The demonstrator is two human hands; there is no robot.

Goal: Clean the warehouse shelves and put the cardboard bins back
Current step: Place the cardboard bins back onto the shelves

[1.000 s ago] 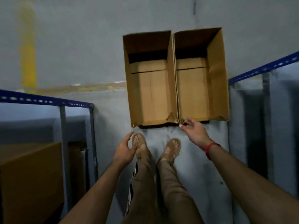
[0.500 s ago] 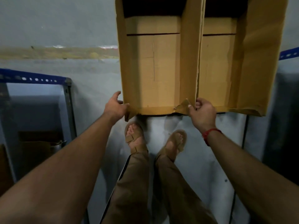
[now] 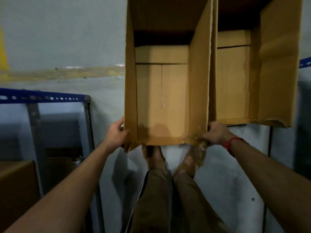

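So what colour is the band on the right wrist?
Red wristband, clearest in head view.

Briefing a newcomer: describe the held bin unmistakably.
Past the person's feet, a left bin and right bin lie side by side. Take the left, nearer the blue shelf rail. Only it has the left hand and right hand gripping its near corners.

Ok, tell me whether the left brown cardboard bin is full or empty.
Empty: the left open-topped brown cardboard bin shows only its bare inner floor and walls, and nothing lies inside.
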